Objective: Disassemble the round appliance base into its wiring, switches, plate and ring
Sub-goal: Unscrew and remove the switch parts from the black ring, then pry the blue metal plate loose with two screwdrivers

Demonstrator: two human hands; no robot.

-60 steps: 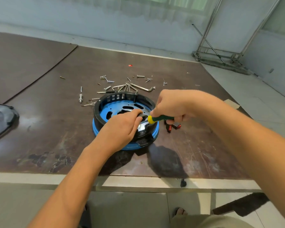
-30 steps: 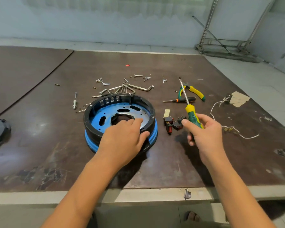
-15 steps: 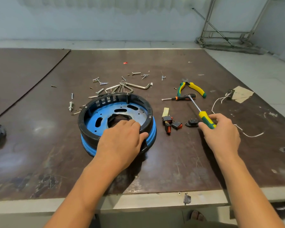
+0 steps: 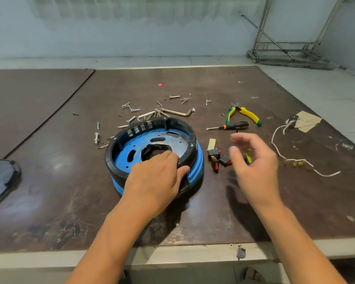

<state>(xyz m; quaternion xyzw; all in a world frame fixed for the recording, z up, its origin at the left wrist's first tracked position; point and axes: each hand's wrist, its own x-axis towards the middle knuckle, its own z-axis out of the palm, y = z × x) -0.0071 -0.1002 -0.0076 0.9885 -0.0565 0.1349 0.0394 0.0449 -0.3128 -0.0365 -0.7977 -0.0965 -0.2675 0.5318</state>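
Observation:
The round appliance base, blue on its side wall, carries a black ring around a blue metal plate with a hole in its middle. My left hand grips the near rim, fingers inside and thumb outside. Right of the base lie red and black switches. My right hand hovers blurred just right of them with fingers loosely spread, holding nothing. A bit of the yellow-green screwdriver handle shows under it. White wiring lies further right.
Behind the base lie several loose screws and hex keys. Yellow-green pliers and a small orange-black screwdriver sit at the back right. A black cover rests at the left edge. The table's front edge is close.
My right hand pulled the screwdriver out of the base, carried it right, laid it down and let go. My left hand stayed on the near rim.

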